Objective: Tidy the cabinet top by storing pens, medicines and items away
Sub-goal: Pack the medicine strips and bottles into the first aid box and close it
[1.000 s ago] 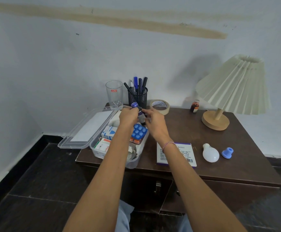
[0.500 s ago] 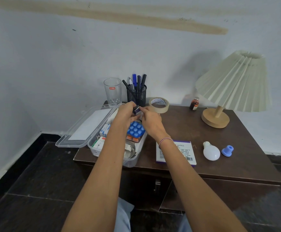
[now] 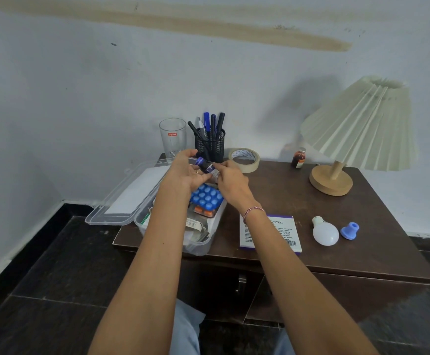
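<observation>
1. Here, nearest you, the counter (image 3: 293,198) carries an open clear box (image 3: 199,248) at its front left corner, with the lid (image 3: 129,198) thrown back to the left. A blue blister pack (image 3: 206,197) and other medicine packets lie inside. To the right of the box, flat on the counter, lie a white-and-purple carton (image 3: 270,234), a light bulb (image 3: 325,233) and a small blue fitting (image 3: 349,230).
2. Over the far end of the box, both your grips meet on a small bottle (image 3: 207,168).
   - The left grip (image 3: 185,172) cups the blue-capped end, fingers curled about it.
   - The right grip (image 3: 230,180) pinches the labelled lower end.
   - The bottle's long axis is tilted: the cap points up and to the far left, the base down toward the right grip.
   - The open box lies directly beneath, so the coming move is judged to be a short lowering. Your left arm already reaches across the box.
3. Farther back, toward the wall, stand a tape roll (image 3: 244,160), a mesh holder (image 3: 210,146) full of pens (image 3: 212,121) and a glass (image 3: 173,135). A brown bottle (image 3: 298,158) sits near the lamp (image 3: 357,129). It is well apart from both grips and lies nearer your right.
</observation>
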Motion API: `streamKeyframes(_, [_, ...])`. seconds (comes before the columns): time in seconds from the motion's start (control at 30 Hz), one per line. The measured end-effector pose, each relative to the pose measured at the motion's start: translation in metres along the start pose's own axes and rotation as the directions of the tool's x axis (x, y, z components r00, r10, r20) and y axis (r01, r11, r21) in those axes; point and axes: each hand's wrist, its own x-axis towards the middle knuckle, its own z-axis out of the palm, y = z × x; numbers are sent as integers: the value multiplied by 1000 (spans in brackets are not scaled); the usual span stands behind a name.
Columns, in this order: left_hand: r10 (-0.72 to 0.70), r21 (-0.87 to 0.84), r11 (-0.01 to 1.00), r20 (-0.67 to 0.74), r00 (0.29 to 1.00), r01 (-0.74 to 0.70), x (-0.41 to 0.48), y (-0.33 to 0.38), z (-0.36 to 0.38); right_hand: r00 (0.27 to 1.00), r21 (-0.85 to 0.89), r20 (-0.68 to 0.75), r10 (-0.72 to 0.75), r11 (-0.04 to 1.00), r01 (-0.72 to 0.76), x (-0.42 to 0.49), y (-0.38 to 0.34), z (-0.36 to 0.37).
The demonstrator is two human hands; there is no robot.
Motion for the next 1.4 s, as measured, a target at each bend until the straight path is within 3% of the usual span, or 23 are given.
streamKeyframes(0.23, [-6,-5,1000,-45,999,5,0,0,1,1000,46,2,11,999,-11,-1,0,-3])
streamKeyframes(0.53, [33,72,997,-80,996,-28,-1,0,8,979,330,-193,60,944,7,-7,9,-24])
streamKeyframes(0.73, [52,120,992,-43,998,-46,1,-16,23,926,416,-297,231,905,-92,-10,21,-39])
streamKeyframes(0.9, [112,260,960,-17,994,-104,13,-48,58,851,468,-371,371,867,-173,-7,52,-54])
streamKeyframes(1.03, [109,341,934,4,994,-104,37,-75,82,791,553,-306,531,775,-306,-2,77,-63])
streamKeyframes(1.17, [130,463,875,57,990,-142,60,-94,105,839,488,-182,513,788,-375,8,97,-66])
streamKeyframes(1.4, [12,607,782,208,978,-139,85,-108,145,851,330,-183,493,846,-419,34,115,-77])
